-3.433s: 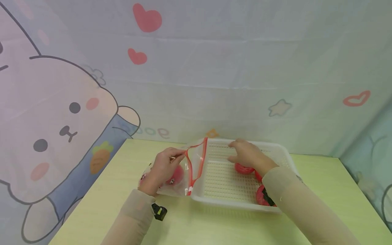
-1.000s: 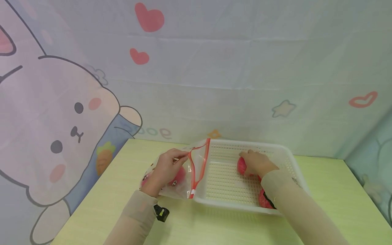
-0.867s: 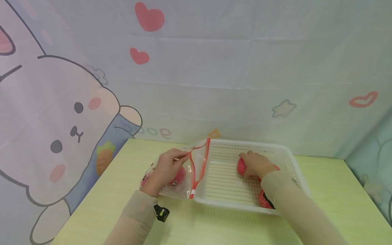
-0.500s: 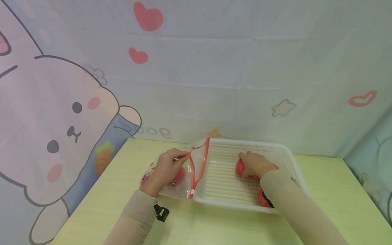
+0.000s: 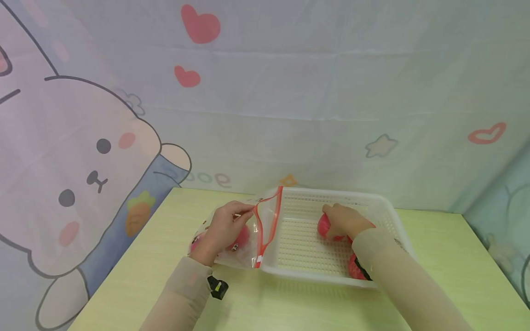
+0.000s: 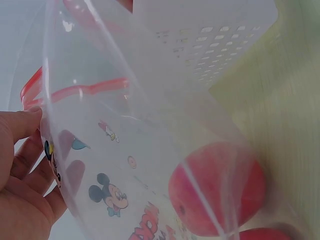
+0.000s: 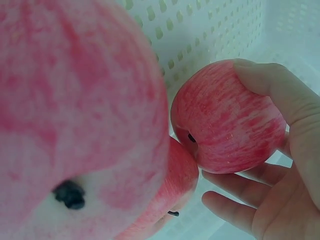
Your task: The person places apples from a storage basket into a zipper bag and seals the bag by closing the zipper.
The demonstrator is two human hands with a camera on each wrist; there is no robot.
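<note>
My left hand [image 5: 225,226] pinches the edge of a clear zip bag [image 6: 117,145] with a red seal and cartoon mouse prints. Its mouth gapes towards the basket. Inside the bag lie a red apple [image 6: 215,187] and part of a second one [image 6: 265,234]. Over in the white plastic basket [image 5: 319,277], my right hand [image 5: 344,221] grips a striped red apple [image 7: 227,120], thumb on top and fingers beneath. Two more apples sit beside it: a large near one [image 7: 80,100] and a partly hidden one [image 7: 170,192] that touches the gripped apple.
The basket stands on a pale yellow-green table [image 5: 141,280], close to a cartoon-printed cloth [image 5: 290,92] hanging behind. The bag's mouth overlaps the basket's left rim. A small black device [image 5: 217,288] is at my left wrist.
Over the whole span, my right hand has come down from above the apples and taken hold of one. In the last second it barely moved. My left hand keeps its pinch on the bag.
</note>
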